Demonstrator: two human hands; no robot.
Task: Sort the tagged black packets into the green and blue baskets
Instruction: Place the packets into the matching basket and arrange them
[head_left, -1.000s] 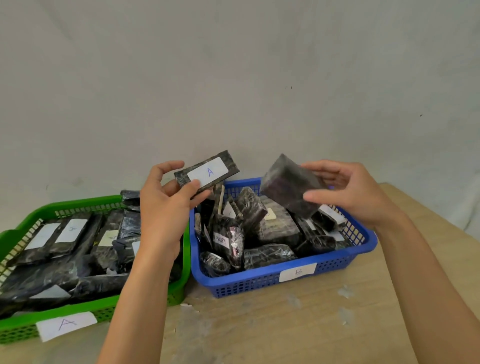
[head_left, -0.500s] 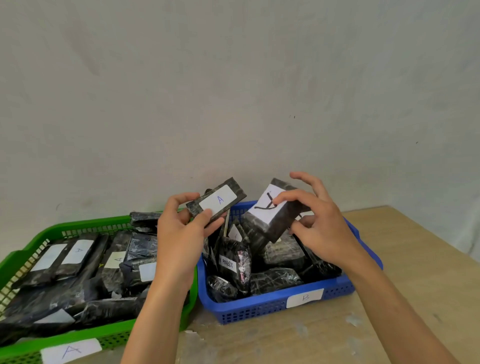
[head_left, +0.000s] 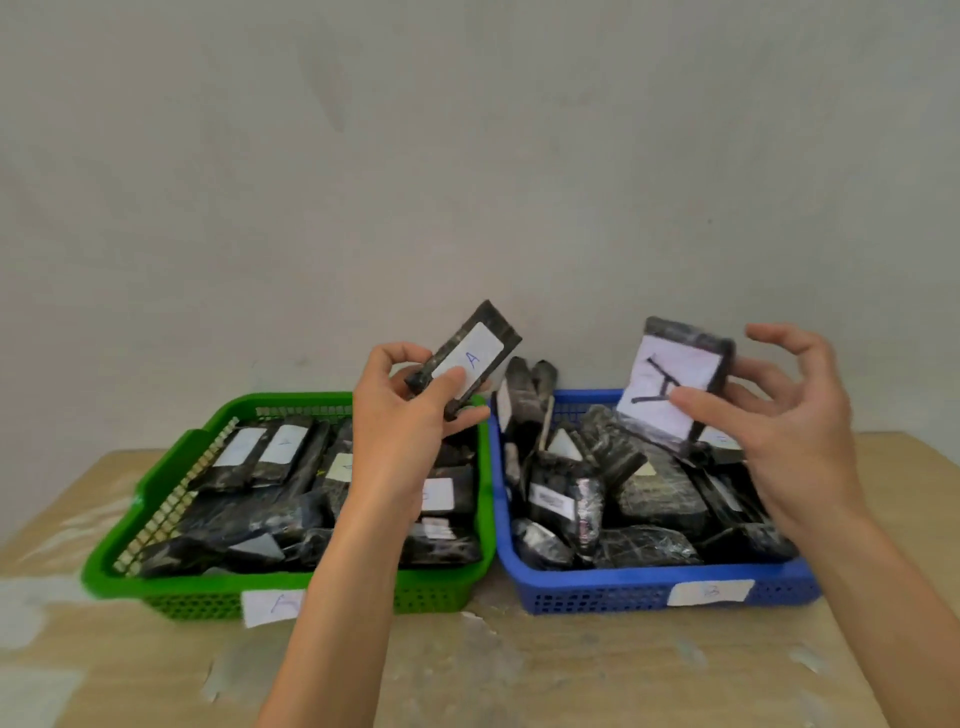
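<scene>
Head view: the right hand (head_left: 779, 431) has turned its big packet (head_left: 675, 384) round. A second ago only the dark back showed; half a second ago the white tag was coming into sight; now the tag faces the camera, raised above the blue basket (head_left: 623, 592), and it seems to read A. The thumb lies across the tag and some fingers sit behind, the rest spread loose. The left hand (head_left: 400, 436) keeps its pinch on the slim packet (head_left: 467, 358), tag A showing, now tilted more upright over the green basket (head_left: 171, 467) at its right rim.

Both tags read, both packets likely belong in the green basket, whose front label (head_left: 272, 605) is blurred here. So the big packet must cross leftward. Both baskets, already full of packets, now show whole on the table (head_left: 519, 675).
</scene>
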